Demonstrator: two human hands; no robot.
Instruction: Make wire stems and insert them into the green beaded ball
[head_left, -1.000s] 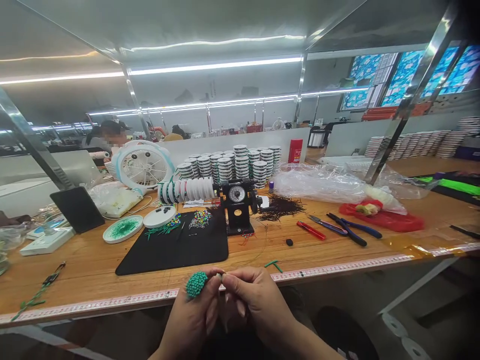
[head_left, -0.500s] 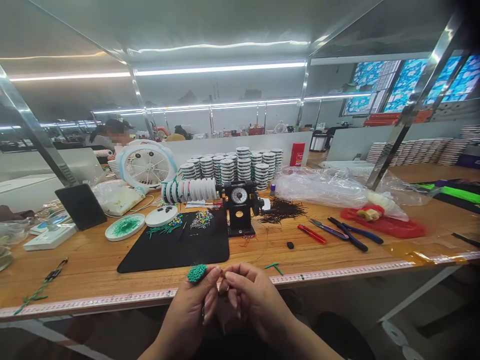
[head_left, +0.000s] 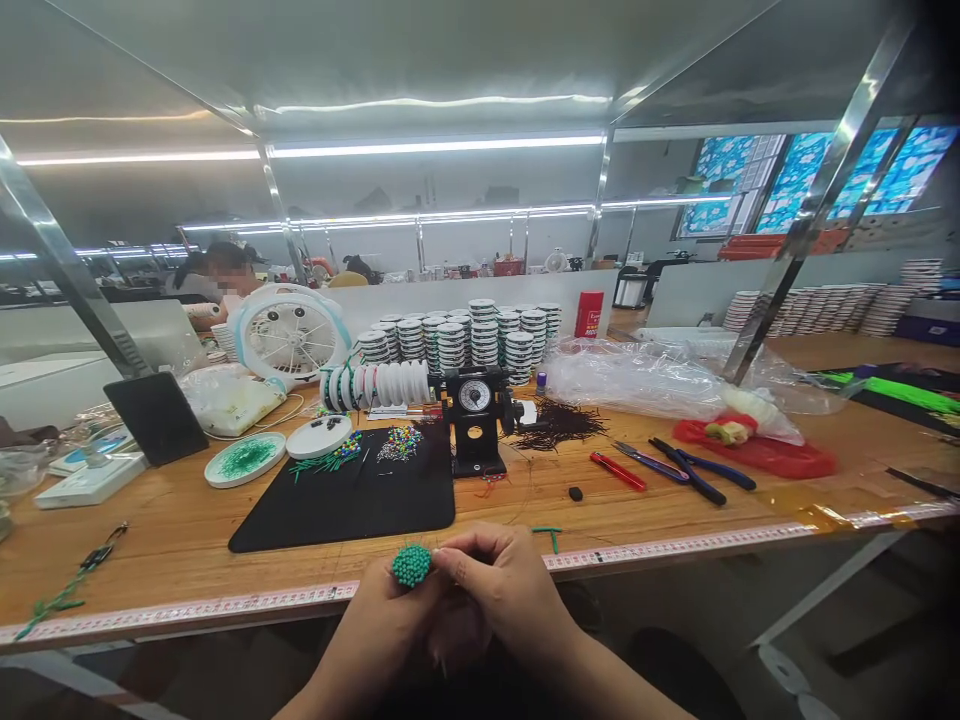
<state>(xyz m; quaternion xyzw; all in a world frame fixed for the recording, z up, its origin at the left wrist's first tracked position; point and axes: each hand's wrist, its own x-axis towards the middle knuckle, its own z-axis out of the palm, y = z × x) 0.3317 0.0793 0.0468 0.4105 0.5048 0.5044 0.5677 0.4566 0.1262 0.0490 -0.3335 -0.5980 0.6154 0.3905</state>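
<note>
In the head view, a black mat [head_left: 337, 512] lies on the table [head_left: 172, 545] ahead and left of the fingers, and a black stand with a dial [head_left: 475, 396] rises straight beyond them. Well left of the fingers is a white dish [head_left: 245, 460] of green grains; just right, short green pieces [head_left: 555, 541]; farther right, a red tool [head_left: 618, 472] and pliers [head_left: 701, 481]. Both hands overlap the measuring tape [head_left: 675, 543]. The left hand [head_left: 382, 608] grasps the green bead cluster [head_left: 412, 565]; the right hand [head_left: 504, 578] pinches beside it, contents indistinguishable.
</note>
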